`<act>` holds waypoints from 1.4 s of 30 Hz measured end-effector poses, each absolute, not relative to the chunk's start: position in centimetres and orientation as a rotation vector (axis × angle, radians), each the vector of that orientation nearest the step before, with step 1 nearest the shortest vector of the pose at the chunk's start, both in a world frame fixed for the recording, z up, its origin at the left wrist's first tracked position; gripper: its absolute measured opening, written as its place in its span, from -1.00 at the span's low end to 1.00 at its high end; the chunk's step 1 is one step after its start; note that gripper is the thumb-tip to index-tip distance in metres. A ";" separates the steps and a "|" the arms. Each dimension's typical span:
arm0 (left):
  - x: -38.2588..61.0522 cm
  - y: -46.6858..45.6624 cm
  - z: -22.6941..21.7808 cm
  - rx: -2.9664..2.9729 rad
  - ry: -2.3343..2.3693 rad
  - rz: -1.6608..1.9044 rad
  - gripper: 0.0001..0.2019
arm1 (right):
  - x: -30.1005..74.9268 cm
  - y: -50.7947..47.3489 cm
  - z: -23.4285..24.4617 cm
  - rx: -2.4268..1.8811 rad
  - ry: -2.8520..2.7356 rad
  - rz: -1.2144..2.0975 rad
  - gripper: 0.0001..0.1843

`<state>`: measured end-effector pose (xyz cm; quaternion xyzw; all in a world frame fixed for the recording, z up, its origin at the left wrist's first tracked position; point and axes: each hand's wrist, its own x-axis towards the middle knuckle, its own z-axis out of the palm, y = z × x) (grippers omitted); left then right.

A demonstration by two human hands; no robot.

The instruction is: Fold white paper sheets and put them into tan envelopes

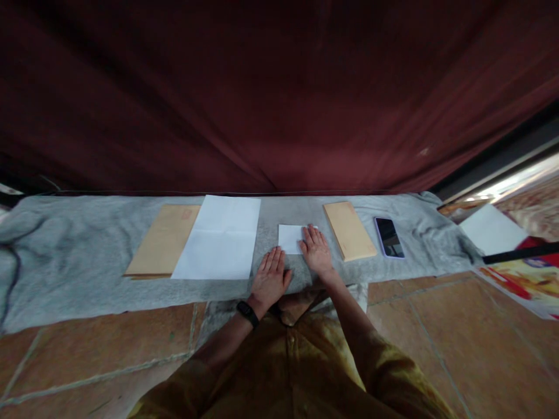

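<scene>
A small folded sheet of white paper (290, 237) lies flat on the grey cloth (305, 209) in front of me. My right hand (316, 249) is laid flat over the right part of the paper, fingers stretched out. Close to the paper's lower left corner, my left hand (269, 276) rests palm down with its fingers extended, the tips at the paper's edge. A black band (248, 314) is on my left wrist. Neither hand grips anything. The paper's right end is partly hidden under my right hand.
Left of my hands, white paper sheets (222, 238) overlap a stack of large brown envelopes (163, 241). To the right lie smaller brown envelopes (349, 230) and a phone (389, 237). A dark red curtain (279, 116) hangs behind. A colourful printed sheet (528, 282) is at far right.
</scene>
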<state>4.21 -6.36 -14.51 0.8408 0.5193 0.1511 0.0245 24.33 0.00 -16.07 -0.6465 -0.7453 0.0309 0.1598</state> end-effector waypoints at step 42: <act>8.3 1.8 -15.5 2.537 1.791 0.414 -0.30 | 25.7 -1.7 -16.2 -1.937 -2.002 -0.027 -0.40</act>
